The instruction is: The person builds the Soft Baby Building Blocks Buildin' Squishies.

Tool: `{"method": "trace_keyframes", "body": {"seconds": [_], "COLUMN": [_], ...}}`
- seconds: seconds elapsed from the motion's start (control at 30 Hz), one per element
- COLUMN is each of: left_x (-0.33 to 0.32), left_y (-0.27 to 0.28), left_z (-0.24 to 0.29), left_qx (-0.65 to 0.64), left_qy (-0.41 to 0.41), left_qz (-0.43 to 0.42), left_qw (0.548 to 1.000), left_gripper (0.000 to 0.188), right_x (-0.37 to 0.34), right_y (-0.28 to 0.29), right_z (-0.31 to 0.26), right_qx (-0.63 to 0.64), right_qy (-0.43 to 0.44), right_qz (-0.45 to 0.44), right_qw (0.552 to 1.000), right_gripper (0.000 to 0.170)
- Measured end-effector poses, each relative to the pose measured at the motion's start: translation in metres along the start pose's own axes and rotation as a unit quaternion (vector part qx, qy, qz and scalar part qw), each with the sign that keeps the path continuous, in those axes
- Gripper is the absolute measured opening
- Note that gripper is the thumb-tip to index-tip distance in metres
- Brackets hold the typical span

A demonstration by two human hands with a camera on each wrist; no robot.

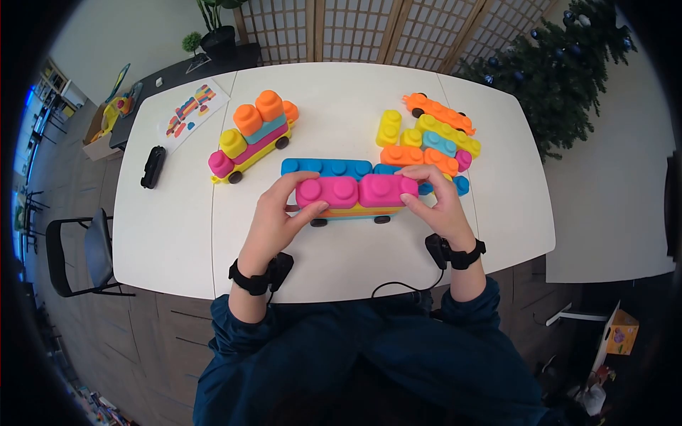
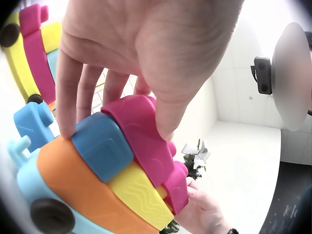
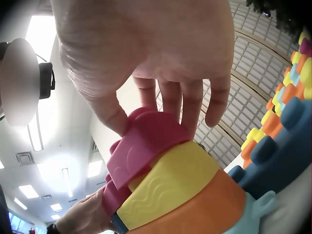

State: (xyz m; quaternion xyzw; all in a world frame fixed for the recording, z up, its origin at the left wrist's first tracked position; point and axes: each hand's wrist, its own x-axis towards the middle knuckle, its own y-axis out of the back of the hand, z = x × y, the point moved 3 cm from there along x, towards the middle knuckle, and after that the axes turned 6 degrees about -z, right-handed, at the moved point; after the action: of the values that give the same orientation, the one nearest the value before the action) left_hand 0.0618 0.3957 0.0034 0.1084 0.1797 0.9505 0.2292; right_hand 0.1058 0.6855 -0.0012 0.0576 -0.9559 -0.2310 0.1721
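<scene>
In front of the person stands a toy wagon of stacked blocks, with a light blue wheeled base [image 2: 29, 175], an orange block [image 2: 73, 180], then a blue block [image 2: 103, 146] and a yellow block [image 3: 170, 180]. Two pink blocks lie end to end on top. The left hand [image 1: 273, 213] grips the left pink block [image 1: 327, 192] between thumb and fingers, its index finger reaching down to the blue block. At the other end, the right hand [image 1: 444, 206] holds the right pink block [image 1: 380, 190] the same way, thumb on the near side and fingers behind.
Just behind the wagon lies a long blue block [image 1: 327, 167]. A second wagon [image 1: 252, 145] stands back left, near a picture sheet [image 1: 188, 110] and a black case [image 1: 153, 167]. Loose yellow blocks [image 1: 388, 128] and an orange wheeled base [image 1: 440, 113] lie back right, among several others.
</scene>
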Motion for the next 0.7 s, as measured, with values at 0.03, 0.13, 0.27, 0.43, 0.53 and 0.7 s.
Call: {"method": "trace_keyframes", "body": {"seconds": [0.03,0.13,0.27,0.43,0.53,0.7], "left_x": [0.0,0.003,0.004,0.002,0.006,0.031], "left_y": [0.001,0.001,0.002,0.006,0.018,0.038], "left_z": [0.0,-0.001,-0.001,-0.001,-0.022,-0.05], "left_qx": [0.012,0.01,0.01,0.002,-0.022,0.138], "left_qy": [0.0,-0.002,-0.006,-0.007,-0.031,-0.012], "left_qz": [0.0,-0.006,-0.009,-0.037,-0.064,-0.035], "left_qw": [1.0,1.0,1.0,0.999,0.997,0.99], "left_gripper": [0.043,0.043,0.043,0.045,0.043,0.044], "right_x": [-0.001,-0.002,0.002,-0.002,-0.006,-0.007], "right_y": [-0.002,-0.004,-0.006,-0.012,-0.016,-0.02], "right_z": [0.001,0.007,0.006,0.017,0.017,0.018], "right_qx": [0.01,0.022,0.002,0.052,0.068,0.067], "right_qy": [0.006,0.021,0.057,0.028,0.012,0.008], "right_qz": [0.003,-0.002,-0.015,0.001,0.015,0.024], "right_qw": [1.0,1.0,0.998,0.998,0.998,0.997], "right_gripper": [0.033,0.032,0.032,0.036,0.037,0.037]}}
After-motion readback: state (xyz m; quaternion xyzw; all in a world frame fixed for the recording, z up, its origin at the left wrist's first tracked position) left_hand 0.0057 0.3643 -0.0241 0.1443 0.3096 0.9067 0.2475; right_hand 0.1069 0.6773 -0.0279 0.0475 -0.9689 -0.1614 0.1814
